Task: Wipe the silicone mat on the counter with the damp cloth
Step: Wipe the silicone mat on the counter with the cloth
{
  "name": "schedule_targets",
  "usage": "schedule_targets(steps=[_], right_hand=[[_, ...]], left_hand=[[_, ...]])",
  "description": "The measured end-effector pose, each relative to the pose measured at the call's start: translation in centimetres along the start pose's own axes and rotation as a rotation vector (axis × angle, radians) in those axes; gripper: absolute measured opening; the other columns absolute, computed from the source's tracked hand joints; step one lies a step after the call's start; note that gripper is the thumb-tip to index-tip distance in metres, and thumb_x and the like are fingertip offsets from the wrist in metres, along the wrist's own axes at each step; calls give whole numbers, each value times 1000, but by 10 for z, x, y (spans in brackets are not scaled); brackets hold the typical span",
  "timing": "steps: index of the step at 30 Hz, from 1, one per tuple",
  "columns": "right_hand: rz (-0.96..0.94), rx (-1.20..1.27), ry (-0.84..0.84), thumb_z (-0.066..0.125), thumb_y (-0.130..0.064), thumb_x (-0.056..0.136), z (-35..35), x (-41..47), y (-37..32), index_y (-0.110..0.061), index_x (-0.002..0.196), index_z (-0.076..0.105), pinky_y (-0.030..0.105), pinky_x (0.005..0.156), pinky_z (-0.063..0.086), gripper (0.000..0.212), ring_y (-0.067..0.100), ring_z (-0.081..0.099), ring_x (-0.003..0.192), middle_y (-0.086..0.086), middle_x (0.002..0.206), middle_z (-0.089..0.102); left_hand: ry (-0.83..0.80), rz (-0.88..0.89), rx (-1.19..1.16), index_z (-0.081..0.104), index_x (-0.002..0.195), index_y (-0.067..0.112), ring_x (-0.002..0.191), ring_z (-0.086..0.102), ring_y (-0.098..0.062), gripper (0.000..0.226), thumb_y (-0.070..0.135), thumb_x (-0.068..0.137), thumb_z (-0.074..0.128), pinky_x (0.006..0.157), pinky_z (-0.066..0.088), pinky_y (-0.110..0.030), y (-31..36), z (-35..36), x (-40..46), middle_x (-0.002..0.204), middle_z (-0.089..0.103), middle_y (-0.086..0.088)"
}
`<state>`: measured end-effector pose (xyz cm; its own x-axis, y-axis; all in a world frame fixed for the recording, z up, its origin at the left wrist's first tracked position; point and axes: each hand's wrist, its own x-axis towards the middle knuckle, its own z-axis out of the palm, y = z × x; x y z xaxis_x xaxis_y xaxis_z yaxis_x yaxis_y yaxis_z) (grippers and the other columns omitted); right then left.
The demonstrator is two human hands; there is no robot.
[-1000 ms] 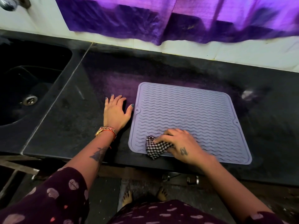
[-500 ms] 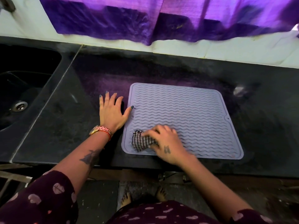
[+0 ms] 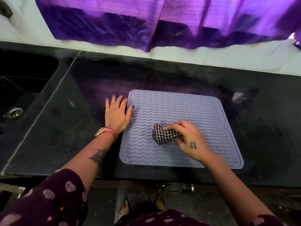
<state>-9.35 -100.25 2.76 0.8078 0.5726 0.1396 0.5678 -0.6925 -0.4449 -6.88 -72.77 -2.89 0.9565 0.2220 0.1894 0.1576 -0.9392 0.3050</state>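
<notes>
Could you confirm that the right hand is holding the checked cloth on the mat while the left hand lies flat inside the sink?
Not quite. The head view shows the left hand flat on the counter at the mat's left edge, not inside the sink. The rest holds: the right hand holds the checked cloth on the mat.

Lavender wavy-ridged mat (image 3: 187, 111), black-and-white checked cloth (image 3: 164, 133), black counter (image 3: 65, 136), purple curtain (image 3: 146, 22).

Matt lilac silicone mat (image 3: 187, 115) with wavy ridges, woven checked cloth (image 3: 164, 134), dull speckled stone counter (image 3: 68, 128).
</notes>
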Motion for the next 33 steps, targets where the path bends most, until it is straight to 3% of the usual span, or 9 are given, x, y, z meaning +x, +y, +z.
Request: schedule_targets(steps=[2, 6, 11, 13, 19, 23, 25, 30, 33], right_hand=[[-33, -61, 74, 64, -4, 73, 18, 4, -14, -30, 115, 61, 37, 80, 40, 50, 22, 54, 97, -1, 106, 61], [-73, -207, 41, 42, -16, 75, 65, -16, -27, -34, 121, 50, 43, 83, 41, 50, 24, 51, 101, 4, 112, 58], [-153, -100, -43, 49, -16, 77, 49, 7, -9, -39, 122, 48, 36, 80, 37, 51, 19, 51, 100, -4, 109, 59], [-138, -75, 15, 44, -16, 81, 43, 23, -2, -38, 123, 48, 36, 82, 37, 48, 19, 52, 101, -3, 110, 59], [-127, -272, 51, 65, -1, 73, 60, 45, 8, -38, 129, 39, 41, 78, 45, 71, 25, 56, 97, 6, 112, 59], [-153, -183, -69, 46, -18, 87, 38, 63, 14, -38, 131, 48, 40, 84, 38, 48, 22, 50, 102, 2, 114, 58], [-132, -178, 9, 46, -17, 89, 33, 79, 18, -35, 128, 53, 40, 84, 36, 44, 25, 52, 102, 3, 114, 60], [-112, -296, -7, 54, -10, 83, 51, 88, 26, -38, 131, 50, 44, 86, 36, 56, 29, 51, 108, 5, 124, 56], [-127, -283, -58, 52, -9, 87, 40, 95, 28, -42, 133, 46, 39, 86, 32, 56, 25, 46, 109, 1, 127, 53]], left_hand=[[1, 2, -1, 37, 142, 15, 142, 19, -32, 64, 51, 91, 20, 117, 1, -49, -1, 4, -1, 152, 30, -11], [11, 16, -8, 30, 145, 16, 142, 18, -31, 71, 56, 89, 13, 117, 0, -46, -2, 7, -1, 154, 23, -10], [-1, 25, 2, 31, 145, 17, 142, 18, -31, 71, 57, 88, 13, 117, 0, -47, -3, 8, 1, 153, 26, -11], [-4, 15, 0, 31, 145, 17, 143, 18, -31, 67, 54, 90, 18, 117, 0, -46, -4, 9, 2, 153, 26, -11], [-12, 2, -13, 33, 144, 17, 143, 17, -30, 64, 52, 92, 22, 117, 0, -46, -3, 10, 3, 153, 27, -10], [-20, -1, -9, 34, 144, 17, 143, 16, -29, 66, 54, 91, 20, 117, -1, -45, -4, 11, 4, 153, 28, -10], [-24, 0, -10, 34, 143, 17, 143, 16, -30, 67, 55, 90, 18, 117, 0, -45, -4, 11, 4, 152, 28, -10], [-23, -3, -8, 35, 143, 18, 143, 16, -29, 69, 56, 89, 17, 117, 0, -45, -3, 11, 4, 152, 29, -9], [-32, 1, -4, 36, 142, 19, 143, 15, -29, 70, 57, 88, 15, 117, -1, -45, -3, 11, 4, 152, 29, -8]])
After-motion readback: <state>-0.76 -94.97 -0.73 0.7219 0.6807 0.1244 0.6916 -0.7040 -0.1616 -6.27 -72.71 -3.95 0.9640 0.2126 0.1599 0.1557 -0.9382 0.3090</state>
